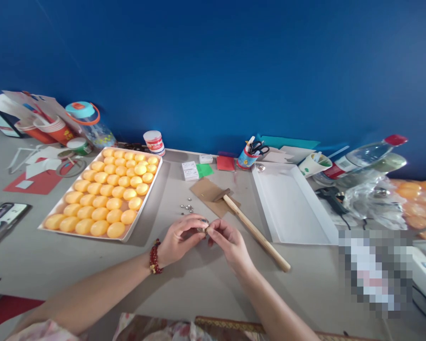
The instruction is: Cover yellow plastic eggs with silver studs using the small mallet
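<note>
My left hand (182, 239) and my right hand (228, 240) meet above the table, fingertips pinched around a small shiny metal piece (202, 230). Its exact kind is too small to make out, and fingers cover part of it. A red bead bracelet (156, 257) circles the left wrist. Just beyond the hands lie several small silvery metal bits (187, 208). To the right, a hammer (257, 230) with a wooden handle lies slanted, its head resting on a brown cardboard piece (203, 190).
At left stands a shallow box (131, 233) of orange balls (106, 190). A white tray (300, 208) lies at right, near a plastic bottle (358, 161) and a black glue gun (331, 200). Along the blue wall are small white boxes (190, 171) and a pen cup (247, 158).
</note>
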Demonstrator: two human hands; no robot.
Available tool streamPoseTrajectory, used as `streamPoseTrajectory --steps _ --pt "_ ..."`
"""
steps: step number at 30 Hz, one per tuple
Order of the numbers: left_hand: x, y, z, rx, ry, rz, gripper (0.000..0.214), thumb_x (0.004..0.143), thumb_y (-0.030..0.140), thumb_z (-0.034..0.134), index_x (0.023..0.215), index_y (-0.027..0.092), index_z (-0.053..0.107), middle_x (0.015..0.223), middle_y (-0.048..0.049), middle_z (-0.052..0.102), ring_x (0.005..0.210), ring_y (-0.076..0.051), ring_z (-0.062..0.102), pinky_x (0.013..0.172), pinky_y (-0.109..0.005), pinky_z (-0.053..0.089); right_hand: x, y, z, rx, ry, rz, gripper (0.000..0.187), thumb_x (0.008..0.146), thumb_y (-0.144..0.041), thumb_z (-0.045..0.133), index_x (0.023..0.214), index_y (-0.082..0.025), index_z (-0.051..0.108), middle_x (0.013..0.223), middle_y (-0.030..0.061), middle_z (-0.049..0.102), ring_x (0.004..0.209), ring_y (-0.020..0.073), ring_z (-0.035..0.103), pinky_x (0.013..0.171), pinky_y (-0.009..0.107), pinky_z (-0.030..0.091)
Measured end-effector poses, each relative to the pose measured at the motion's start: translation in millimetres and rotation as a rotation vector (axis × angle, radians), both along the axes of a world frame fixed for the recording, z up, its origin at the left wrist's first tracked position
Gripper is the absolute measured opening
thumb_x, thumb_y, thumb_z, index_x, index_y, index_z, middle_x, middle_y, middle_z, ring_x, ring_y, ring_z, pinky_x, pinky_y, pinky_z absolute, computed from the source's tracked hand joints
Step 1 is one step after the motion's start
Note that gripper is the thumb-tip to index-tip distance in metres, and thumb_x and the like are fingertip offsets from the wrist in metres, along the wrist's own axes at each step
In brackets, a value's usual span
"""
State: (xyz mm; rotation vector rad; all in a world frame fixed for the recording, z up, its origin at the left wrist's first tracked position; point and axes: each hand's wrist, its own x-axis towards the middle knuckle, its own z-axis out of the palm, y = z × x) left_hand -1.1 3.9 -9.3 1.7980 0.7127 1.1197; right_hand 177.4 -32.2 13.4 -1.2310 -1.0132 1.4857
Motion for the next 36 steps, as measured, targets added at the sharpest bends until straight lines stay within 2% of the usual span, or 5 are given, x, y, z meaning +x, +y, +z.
streamPoseTrajectory --steps 22,27,31,34,36 --pt "-1.3 0.0 -0.6 0.006 0.020 -0.016 0.019 0.091 0.020 0.062 0.109 0.021 0.067 0.114 -0.0108 0.070 0.113 -0.023 0.063 0.094 -0.038 0.053 -4.8 -3.1 0.0 0.116 -0.140 -0.039 0.030 0.084 -0.048 0.068 0.077 -0.020 0.059 0.070 0.0004 0.059 0.064 0.0149 0.054 0.060 0.026 0.041" --pt "0.1 0.8 0.9 -0.103 -0.074 -0.057 0.019 0.091 0.021 0.062 0.110 0.021 0.066 0.114 -0.0109 0.069 0.111 -0.023 0.063 0.090 -0.035 0.055 1.9 -0.8 4.7 0.135 -0.103 -0.031 0.030 0.086 -0.050 0.065 0.086 -0.021 0.060 0.076 0.0026 0.064 0.068 0.0171 0.059 0.065 0.029 0.047" --pt "0.7 -0.1 4.5 -0.294 -0.213 -0.138 0.022 0.093 0.023 0.059 0.115 0.020 0.063 0.118 -0.0114 0.065 0.091 -0.018 0.065 0.079 -0.032 0.057 30.4 10.1 10.5 0.303 -0.553 -0.033 0.023 0.094 -0.043 0.056 0.093 -0.021 0.063 0.088 0.0064 0.067 0.077 0.0199 0.062 0.070 0.031 0.049" --pt "-1.0 -0.8 4.8 -0.368 -0.311 -0.175 0.023 0.095 0.022 0.056 0.117 0.021 0.062 0.121 -0.0115 0.062 0.091 -0.018 0.064 0.079 -0.034 0.058 56.6 19.3 7.2 0.458 -1.065 -0.088 0.017 0.093 -0.035 0.055 0.098 -0.021 0.063 0.104 0.0097 0.067 0.096 0.0263 0.062 0.085 0.039 0.049" --pt "-2.8 -0.6 3.3 -0.385 -0.338 -0.172 0.023 0.095 0.022 0.056 0.117 0.021 0.062 0.123 -0.0116 0.060 0.093 -0.018 0.064 0.079 -0.034 0.058 69.7 23.1 0.9 0.482 -1.291 -0.064 0.022 0.092 -0.030 0.055 0.110 -0.020 0.061 0.111 0.0113 0.067 0.102 0.0290 0.061 0.088 0.042 0.048"
